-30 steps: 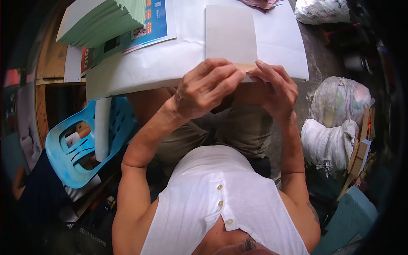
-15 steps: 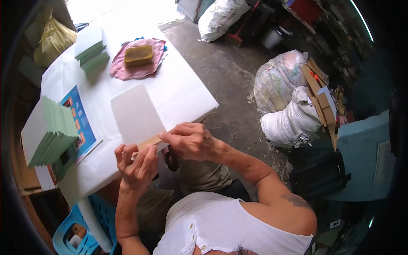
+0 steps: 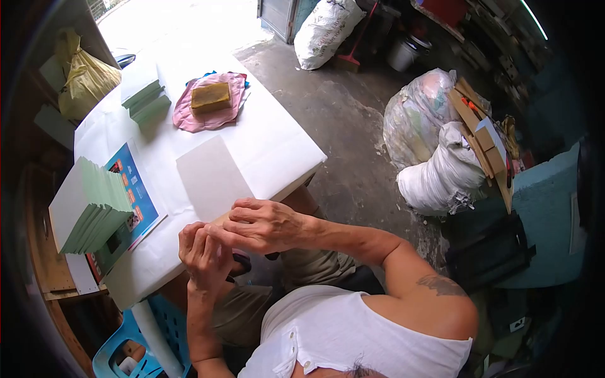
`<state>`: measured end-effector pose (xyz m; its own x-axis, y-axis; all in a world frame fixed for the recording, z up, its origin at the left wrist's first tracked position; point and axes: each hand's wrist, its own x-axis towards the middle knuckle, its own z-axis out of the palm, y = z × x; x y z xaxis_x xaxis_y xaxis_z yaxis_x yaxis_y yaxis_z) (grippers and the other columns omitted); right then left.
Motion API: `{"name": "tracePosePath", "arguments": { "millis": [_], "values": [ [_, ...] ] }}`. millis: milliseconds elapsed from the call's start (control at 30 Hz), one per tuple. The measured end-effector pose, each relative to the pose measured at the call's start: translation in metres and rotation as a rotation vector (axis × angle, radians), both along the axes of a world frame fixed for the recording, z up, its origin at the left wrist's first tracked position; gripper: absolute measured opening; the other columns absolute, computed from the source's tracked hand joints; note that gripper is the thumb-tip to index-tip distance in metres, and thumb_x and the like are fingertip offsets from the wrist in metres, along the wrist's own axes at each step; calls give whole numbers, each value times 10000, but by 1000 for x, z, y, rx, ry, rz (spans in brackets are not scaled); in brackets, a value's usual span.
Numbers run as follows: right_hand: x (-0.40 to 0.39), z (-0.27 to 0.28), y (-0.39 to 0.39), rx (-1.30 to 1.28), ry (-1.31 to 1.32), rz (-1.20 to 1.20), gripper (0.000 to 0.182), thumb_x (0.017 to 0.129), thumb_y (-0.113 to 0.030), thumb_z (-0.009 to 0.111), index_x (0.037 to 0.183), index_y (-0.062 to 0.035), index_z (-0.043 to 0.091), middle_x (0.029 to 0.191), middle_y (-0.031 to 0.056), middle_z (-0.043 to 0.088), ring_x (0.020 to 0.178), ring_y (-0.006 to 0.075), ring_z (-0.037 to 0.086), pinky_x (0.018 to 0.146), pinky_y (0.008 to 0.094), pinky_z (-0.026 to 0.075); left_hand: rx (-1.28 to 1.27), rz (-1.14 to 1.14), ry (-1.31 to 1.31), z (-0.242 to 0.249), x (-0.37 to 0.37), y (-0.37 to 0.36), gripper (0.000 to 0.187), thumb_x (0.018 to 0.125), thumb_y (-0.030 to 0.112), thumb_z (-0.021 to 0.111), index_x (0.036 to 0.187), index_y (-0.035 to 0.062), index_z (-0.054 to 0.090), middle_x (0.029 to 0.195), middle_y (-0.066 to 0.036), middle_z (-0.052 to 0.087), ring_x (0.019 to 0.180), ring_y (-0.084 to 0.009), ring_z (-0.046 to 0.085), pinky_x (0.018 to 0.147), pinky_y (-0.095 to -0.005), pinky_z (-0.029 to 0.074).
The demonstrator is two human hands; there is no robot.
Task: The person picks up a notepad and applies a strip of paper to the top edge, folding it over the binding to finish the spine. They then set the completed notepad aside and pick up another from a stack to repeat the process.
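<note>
A grey sheet (image 3: 214, 176) lies on the white-covered table (image 3: 277, 145), its near end at the table edge under my hands. My left hand (image 3: 205, 255) has its fingers curled over that near end. Close against it, my right hand (image 3: 258, 223) is bent over the same edge, its fingertips meeting the left ones. A bit of tan strip (image 3: 220, 218) shows between the hands; most of it is hidden by my fingers. Beyond the sheet, a yellow-brown block (image 3: 211, 97) rests on a pink cloth (image 3: 186, 116).
Stacked green-edged boards (image 3: 94, 205) stand at the left on a blue printed sheet (image 3: 140, 189). A smaller stack (image 3: 144, 97) sits at the far left. A blue plastic chair (image 3: 116, 346) is below the table. White sacks (image 3: 435, 173) stand on the floor at right.
My right hand has moved left along the sheet's near edge until it touches my left hand, covering most of the tan strip. The whole view has shifted slightly.
</note>
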<state>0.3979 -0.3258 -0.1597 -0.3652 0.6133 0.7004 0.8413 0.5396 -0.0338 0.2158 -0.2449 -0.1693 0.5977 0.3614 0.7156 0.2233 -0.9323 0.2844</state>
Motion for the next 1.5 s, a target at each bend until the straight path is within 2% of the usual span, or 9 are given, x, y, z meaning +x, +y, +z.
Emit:
{"name": "tracePosePath", "arguments": {
  "millis": [200,467,567,700,900,1067,1233,1333,1500],
  "values": [
    [42,10,-22,-24,-55,-76,463,849,-79,711,1282,33,590,885,77,699,823,212,683,796,325,583,-30,-56,-1,10,-3,4,245,685,-88,733,874,43,648,784,-86,647,815,-309,640,755,-412,513],
    [44,13,-38,-237,513,-295,549,818,-38,798,1318,-4,572,1064,167,716,968,309,712,812,397,588,-203,243,-11,15,-7,-5,437,822,21,764,1234,58,624,1342,-209,551,1158,-373,608,983,-451,511],
    [7,6,-31,-180,330,-230,584,803,-73,820,1321,14,566,1146,196,683,1021,360,678,857,428,572,-280,184,19,16,-11,-16,481,886,130,763,1318,58,565,1411,-216,513,1200,-398,603,984,-456,535],
    [-11,-14,-30,-102,265,-199,429,819,-22,768,1223,30,630,1078,173,663,932,343,674,841,437,584,-298,222,-24,6,-24,-27,520,886,227,787,1332,78,565,1399,-197,527,1156,-375,642,926,-405,572],
    [-7,15,-20,46,-32,-1,257,860,-29,714,1109,24,682,1036,157,709,848,255,689,816,421,602,1,276,105,28,-39,-36,569,832,293,822,1314,92,596,1403,-137,550,1108,-297,661,994,-494,480],
    [-15,47,-11,134,-31,152,280,887,6,689,1150,14,595,1034,180,730,866,265,698,799,414,594,89,144,8,48,-31,-28,270,835,145,748,1103,170,725,993,51,715,906,-149,661,997,-473,448],
    [-17,64,19,-60,260,55,458,846,15,724,1282,4,582,1021,157,733,897,321,709,759,394,573,10,25,-48,103,-53,2,241,793,105,777,1022,163,731,888,37,713,820,-163,639,893,-385,474],
    [-7,73,47,-179,332,33,300,832,33,761,1118,-31,698,892,140,738,777,285,735,712,377,572,-12,-4,-142,137,-71,38,174,830,79,791,984,126,727,886,15,721,821,-180,663,837,-349,501],
    [-37,149,126,160,211,17,209,921,-24,685,1122,-77,710,896,118,758,812,291,756,728,376,587,83,59,-238,194,-110,119,137,878,68,776,999,79,712,937,-16,742,911,-175,709,845,-368,551]
  ]
}}
